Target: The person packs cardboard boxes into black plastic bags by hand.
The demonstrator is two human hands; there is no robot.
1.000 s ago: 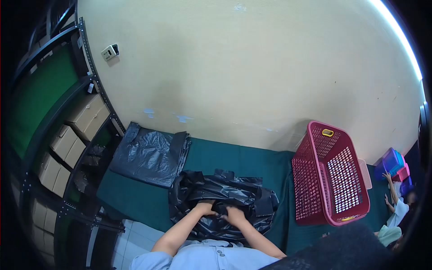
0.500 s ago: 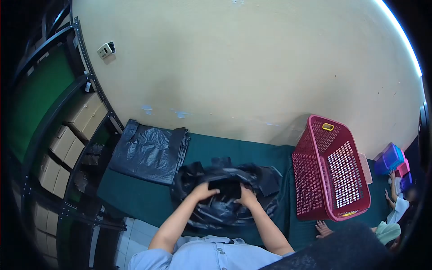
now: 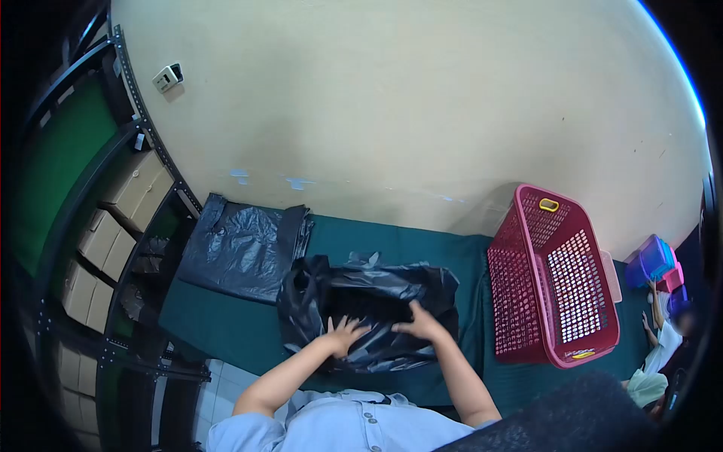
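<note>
A black plastic bag (image 3: 376,282) lies crumpled on the green-covered table in front of me, its dark mouth gaping upward. My left hand (image 3: 344,337) rests against the near edge of that mouth, fingers spread. At the right side of the opening, my right hand (image 3: 422,324) touches the plastic with its fingers stretched apart. Neither hand grips anything that I can see. Behind and to the left lies a flat stack of folded black plastic bags (image 3: 245,248).
A tall maroon plastic basket (image 3: 520,301) stands on the green cloth (image 3: 376,233) to the right. Shelves with cardboard boxes (image 3: 105,241) line the left. Other people's arms (image 3: 657,305) and colourful containers (image 3: 651,260) are at the far right.
The bag's mouth has opened wider and flattened out, and its sides are spread. My left hand has turned from inside the opening to its near edge. Another person's hand near the basket has left view.
</note>
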